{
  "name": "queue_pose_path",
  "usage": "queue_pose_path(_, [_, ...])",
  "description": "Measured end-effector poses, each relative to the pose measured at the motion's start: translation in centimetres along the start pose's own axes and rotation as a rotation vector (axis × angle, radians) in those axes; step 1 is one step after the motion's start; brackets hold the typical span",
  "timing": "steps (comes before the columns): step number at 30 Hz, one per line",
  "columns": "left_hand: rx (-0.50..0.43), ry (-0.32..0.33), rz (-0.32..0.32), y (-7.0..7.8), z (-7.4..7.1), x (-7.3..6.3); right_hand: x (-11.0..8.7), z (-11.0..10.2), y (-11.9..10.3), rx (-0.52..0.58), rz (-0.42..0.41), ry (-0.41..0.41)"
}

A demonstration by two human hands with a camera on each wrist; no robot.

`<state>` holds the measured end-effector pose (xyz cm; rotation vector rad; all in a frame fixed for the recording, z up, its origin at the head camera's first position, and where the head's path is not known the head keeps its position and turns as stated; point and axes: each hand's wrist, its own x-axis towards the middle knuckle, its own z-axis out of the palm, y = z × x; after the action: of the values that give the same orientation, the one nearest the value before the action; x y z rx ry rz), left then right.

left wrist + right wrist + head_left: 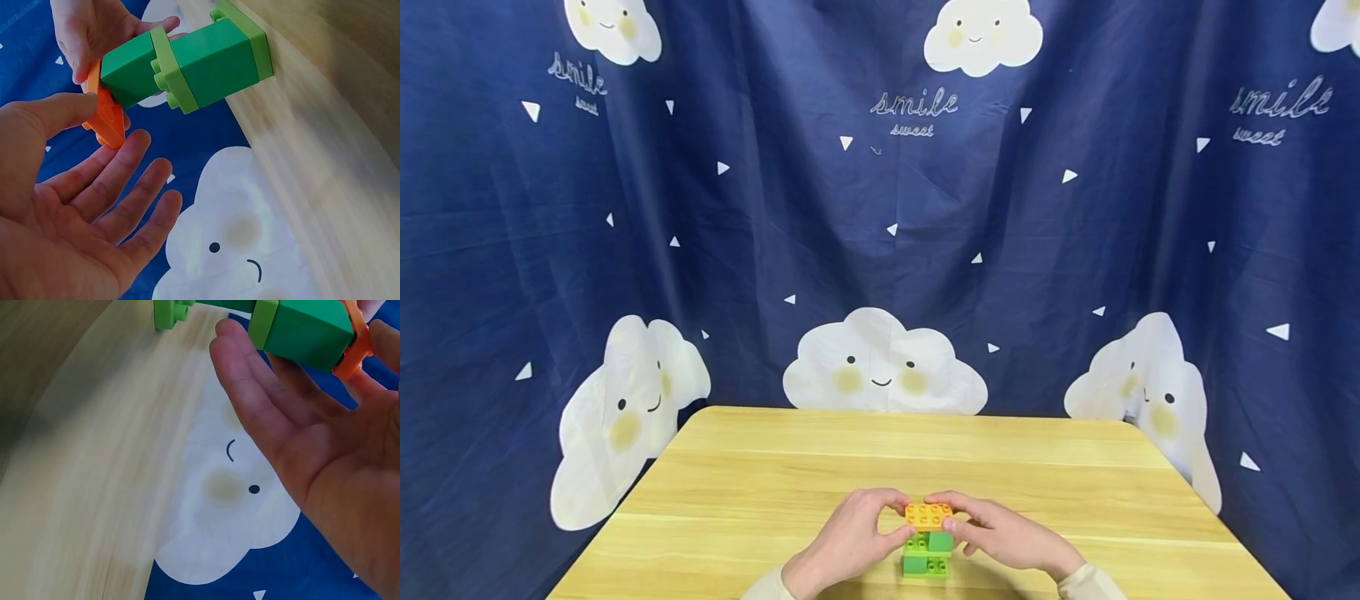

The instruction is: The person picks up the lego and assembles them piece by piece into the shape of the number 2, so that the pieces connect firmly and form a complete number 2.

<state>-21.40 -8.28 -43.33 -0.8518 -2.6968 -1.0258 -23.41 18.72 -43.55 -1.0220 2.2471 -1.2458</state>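
Note:
An orange toy brick point(928, 517), thin and studded, is at the top of a small stack of green building blocks. My left hand point(855, 536) pinches its left end between thumb and fingers, the other fingers spread out in the left wrist view. My right hand point(1011, 535) pinches the right end, its remaining fingers beside the stack. Beneath the orange brick come a dark green block point(128, 69), a light green plate point(167, 69), another dark green block point(215, 62) and a light green bottom plate point(255, 40). In the left wrist view the orange brick looks tilted against the upper block; whether it is seated I cannot tell.
The stack stands near the front of a light wooden table point(760, 475). Behind the table hangs a dark blue curtain point(820, 217) with white clouds and triangles.

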Motion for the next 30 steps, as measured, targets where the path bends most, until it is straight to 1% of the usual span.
queue_pose_path(11, [-0.037, 0.0, 0.015, -0.37, 0.18, 0.02, 0.08, 0.21, -0.16, 0.037, 0.009, 0.003])
queue_pose_path(19, [-0.021, 0.012, 0.025, -0.37, 0.26, -0.05, 0.14, 0.3, -0.15, 0.066, -0.006, 0.007])
queue_pose_path(30, [-0.023, 0.007, 0.012, -0.23, 0.26, -0.07, 0.15, 0.27, -0.11, 0.102, 0.008, 0.013])
